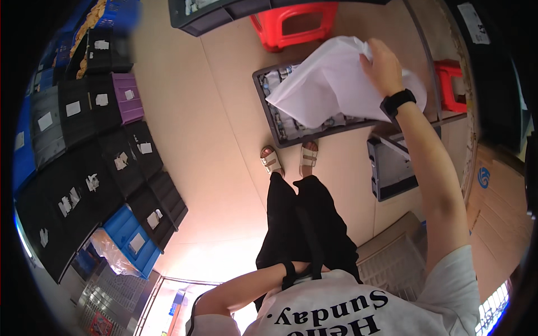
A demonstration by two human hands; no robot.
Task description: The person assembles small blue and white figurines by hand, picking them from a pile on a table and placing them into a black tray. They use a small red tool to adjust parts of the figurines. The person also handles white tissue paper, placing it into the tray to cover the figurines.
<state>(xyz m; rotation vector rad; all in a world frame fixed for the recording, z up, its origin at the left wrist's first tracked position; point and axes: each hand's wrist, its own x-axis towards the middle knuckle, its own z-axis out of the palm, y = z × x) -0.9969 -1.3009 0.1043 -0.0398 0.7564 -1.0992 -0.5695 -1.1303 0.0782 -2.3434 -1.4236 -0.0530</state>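
Note:
My right hand (383, 70) is closed on the upper edge of a thin white sheet (336, 84), perhaps paper or plastic film. The sheet droops over a dark grey crate (322, 134) on the floor in front of my feet. Rows of small parts on white lining (288, 127) show at the crate's left and near side; the sheet covers the rest. My left hand (302, 267) rests against my waist beside a black strap (310, 238), its fingers hidden.
Stacked black crates (73, 151), a purple crate (128, 96) and a blue bin (131, 241) line the left. Red stools (302, 40) (451, 84) stand beyond and to the right. An upright grey crate (395, 173) and a cardboard box (499, 207) are at right.

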